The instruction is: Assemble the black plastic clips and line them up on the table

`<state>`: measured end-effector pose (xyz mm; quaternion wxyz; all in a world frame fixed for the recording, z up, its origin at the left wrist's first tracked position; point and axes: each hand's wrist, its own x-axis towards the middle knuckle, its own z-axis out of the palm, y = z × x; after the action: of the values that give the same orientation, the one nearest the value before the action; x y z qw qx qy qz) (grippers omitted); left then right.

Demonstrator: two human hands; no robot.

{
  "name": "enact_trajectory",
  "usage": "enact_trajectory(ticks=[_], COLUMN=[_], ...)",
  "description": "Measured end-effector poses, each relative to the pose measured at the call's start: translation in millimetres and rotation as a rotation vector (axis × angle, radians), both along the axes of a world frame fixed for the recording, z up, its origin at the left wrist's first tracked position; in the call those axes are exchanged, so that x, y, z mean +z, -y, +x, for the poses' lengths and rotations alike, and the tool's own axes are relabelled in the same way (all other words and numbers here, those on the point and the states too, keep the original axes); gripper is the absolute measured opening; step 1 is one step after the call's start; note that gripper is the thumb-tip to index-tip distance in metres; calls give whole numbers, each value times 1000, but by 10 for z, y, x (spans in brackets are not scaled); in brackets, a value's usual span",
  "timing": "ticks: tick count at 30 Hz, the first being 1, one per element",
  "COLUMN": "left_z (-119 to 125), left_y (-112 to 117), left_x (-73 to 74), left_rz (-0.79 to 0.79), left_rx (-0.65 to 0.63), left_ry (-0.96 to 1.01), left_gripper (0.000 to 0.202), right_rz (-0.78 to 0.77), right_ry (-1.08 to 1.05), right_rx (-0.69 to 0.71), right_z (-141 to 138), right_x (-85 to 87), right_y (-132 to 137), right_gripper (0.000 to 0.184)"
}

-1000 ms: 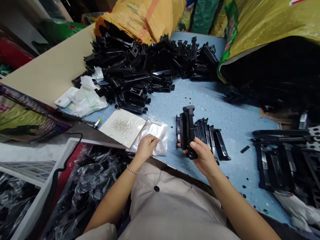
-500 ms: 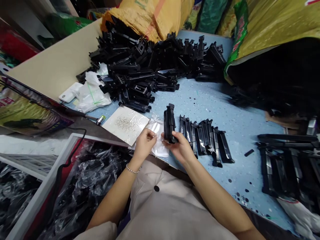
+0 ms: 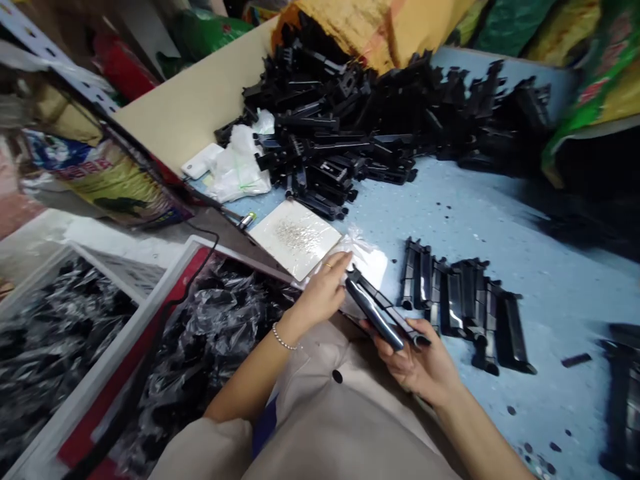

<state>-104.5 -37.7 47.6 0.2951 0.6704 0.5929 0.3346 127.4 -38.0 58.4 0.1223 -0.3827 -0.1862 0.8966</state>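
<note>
My right hand (image 3: 417,360) grips the lower end of a long black plastic part (image 3: 383,310), which tilts up to the left over the table edge. Close to the part's upper end is my left hand (image 3: 325,290), its fingers pinched together; whatever is between them, if anything, is too small or hidden to make out. A clear plastic bag (image 3: 370,259) with something white in it lies just behind the fingers. Beyond my left hand rests a white board (image 3: 287,243) with tiny pale bits scattered on it. A row of similar black parts (image 3: 457,300) lies right of my right hand.
A large heap of black parts (image 3: 320,143) spills from an orange sack (image 3: 420,30) at the back. Crumpled white bags (image 3: 240,170) and a white phone-like object (image 3: 200,161) lie left. A crate (image 3: 187,267) of plastic-wrapped black pieces stands lower left. A green-and-yellow sack (image 3: 595,100) stands right.
The black part in my right hand has gone from upright to tilted, its top leaning left towards my left hand. The view has swung left, so the table things appear farther right.
</note>
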Motion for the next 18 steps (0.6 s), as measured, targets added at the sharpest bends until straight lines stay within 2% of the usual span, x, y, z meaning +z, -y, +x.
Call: enact_trajectory(ticks=[2, 4, 6, 8, 9, 11, 13, 15, 16, 18], left_z=[89, 201, 284, 297, 271, 151, -72, -412, -625, -1113], left_y=[119, 227, 300, 347, 371, 444, 568, 740, 838, 1036], left_x=[121, 230, 316, 410, 475, 659, 875, 1012, 1014, 857], left_rz=[36, 60, 82, 89, 88, 82, 40, -80, -166, -376], left_rx=[-139, -298, -389, -391, -374, -325, -256, -137, -57, 137], left_ry=[-42, -60, -64, -53, -41, 4, 52, 45, 1, -175], left_gripper=[76, 76, 73, 64, 58, 44, 35, 32, 30, 22], right_rz=[7, 95, 267, 488, 592, 727, 747, 706, 690, 679], right_ry=[9, 70, 192, 295, 314, 274, 171, 114, 120, 190], right_rx=[-35, -94, -138, -76, -5, 149, 264, 323, 321, 273], right_z=[-86, -192, -282, -333, -342, -327, -284, -237, -220, -197], right_x=[-107, -178, -184, -121, -71, 41, 130, 168, 166, 135], right_y=[-98, -189, -220, -182, -147, -79, -50, -65, -81, -108], right_gripper=[50, 44, 38, 28, 33, 54, 60, 55, 51, 44])
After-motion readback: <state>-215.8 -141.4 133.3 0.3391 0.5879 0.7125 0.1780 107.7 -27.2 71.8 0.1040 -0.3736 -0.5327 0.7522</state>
